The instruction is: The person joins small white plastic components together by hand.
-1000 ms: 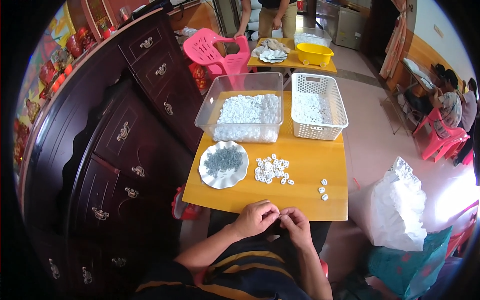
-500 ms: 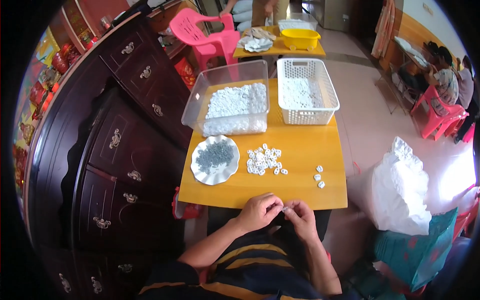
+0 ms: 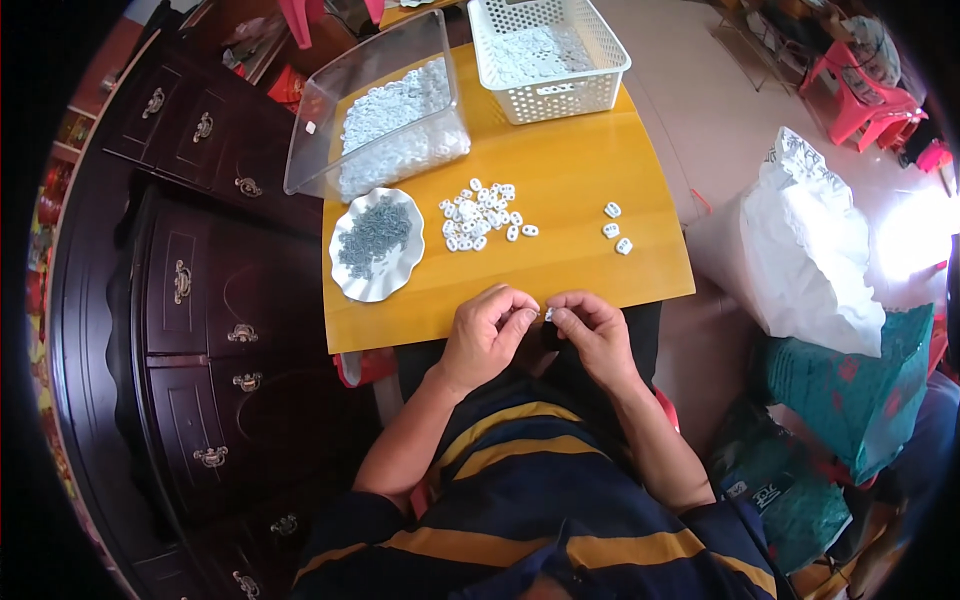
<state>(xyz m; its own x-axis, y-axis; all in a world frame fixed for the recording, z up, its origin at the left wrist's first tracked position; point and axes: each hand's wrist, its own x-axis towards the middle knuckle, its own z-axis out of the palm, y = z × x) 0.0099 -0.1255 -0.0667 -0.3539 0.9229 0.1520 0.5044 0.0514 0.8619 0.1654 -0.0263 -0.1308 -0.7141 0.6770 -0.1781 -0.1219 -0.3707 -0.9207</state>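
At the table's near edge, my right hand (image 3: 594, 338) pinches a small white plastic piece (image 3: 549, 314) between thumb and fingertips. Close beside it, my left hand (image 3: 488, 336) has thumb and forefinger together in a pinch; whatever it grips is too small to make out. Beyond my hands lies a loose pile of white two-holed plastic pieces (image 3: 482, 216). To the left, a wavy-rimmed white plate (image 3: 407, 266) bears a heap of tiny dark grey parts (image 3: 374, 237). Three white pieces (image 3: 611, 230) lie apart in a column on the right.
A clear plastic bin (image 3: 310, 165) of white pieces and a white perforated basket (image 3: 560, 103) stand at the far side of the yellow table (image 3: 570, 260). Dark drawers (image 3: 200, 290) flank the left. A large white sack (image 3: 800, 260) and a green bag (image 3: 850, 390) are at right.
The view has tipped down, so the table things sit higher and further left in it. My fingertips, touching before, are now slightly apart, and the white piece stays in my right hand.
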